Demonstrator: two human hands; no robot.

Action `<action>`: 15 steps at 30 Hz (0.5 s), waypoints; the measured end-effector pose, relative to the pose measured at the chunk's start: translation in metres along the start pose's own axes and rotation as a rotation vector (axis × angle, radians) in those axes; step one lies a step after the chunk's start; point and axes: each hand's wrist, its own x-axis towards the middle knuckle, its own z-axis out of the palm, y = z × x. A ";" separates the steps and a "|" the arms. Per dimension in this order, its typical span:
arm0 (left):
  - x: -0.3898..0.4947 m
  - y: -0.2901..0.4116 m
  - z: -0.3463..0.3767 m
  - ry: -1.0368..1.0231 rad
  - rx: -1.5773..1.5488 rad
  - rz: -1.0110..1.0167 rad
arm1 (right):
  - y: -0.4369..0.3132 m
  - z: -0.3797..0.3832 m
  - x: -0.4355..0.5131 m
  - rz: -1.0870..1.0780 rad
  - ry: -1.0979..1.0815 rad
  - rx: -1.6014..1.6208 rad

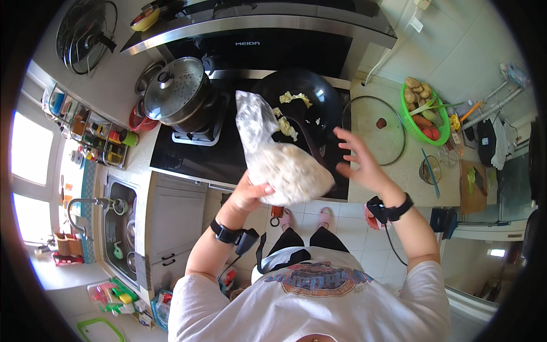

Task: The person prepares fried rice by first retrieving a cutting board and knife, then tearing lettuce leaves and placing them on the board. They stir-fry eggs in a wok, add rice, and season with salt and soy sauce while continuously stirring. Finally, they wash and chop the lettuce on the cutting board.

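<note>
My left hand [250, 194] grips a clear plastic bag [292, 175] from its lower left side. A whitish, lumpy food, possibly cooked rice, fills the bag's bottom, and its twisted top points up and away from me. My right hand [361, 164] is raised to the right of the bag, fingers spread, holding nothing. Behind the bag, a black wok [327, 96] sits on the cooktop with pieces of scrambled egg [295, 98] in it. A dark spatula [310, 139] leans in the wok, its lower part hidden by the bag.
A lidded steamer pot [179, 98] stands on the left burner. On the right counter lie a glass lid [374, 147], a green basket [440, 134] of vegetables, a bowl with chopsticks [431, 171] and a cutting board [468, 201] with a knife. The sink [122, 218] is at left.
</note>
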 end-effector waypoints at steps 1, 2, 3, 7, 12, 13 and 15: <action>0.006 0.007 -0.011 0.020 0.018 0.026 | 0.013 0.009 0.001 -0.101 -0.042 -0.289; 0.012 0.012 -0.021 0.037 0.026 0.064 | 0.024 0.023 0.000 -0.022 -0.088 -0.473; 0.016 0.018 -0.030 0.051 0.030 0.051 | 0.034 0.034 -0.002 -0.098 -0.085 -0.575; 0.037 0.029 -0.053 0.083 0.038 0.062 | 0.072 0.048 0.006 -0.190 -0.142 -0.731; 0.057 0.031 -0.063 0.060 0.064 -0.007 | 0.098 -0.017 0.032 -0.021 -0.046 -0.998; 0.061 0.031 -0.064 0.050 0.071 -0.034 | 0.096 -0.029 0.038 0.004 -0.052 -1.045; 0.070 0.027 -0.063 0.034 0.067 -0.052 | 0.086 -0.043 0.048 -0.093 0.070 -1.172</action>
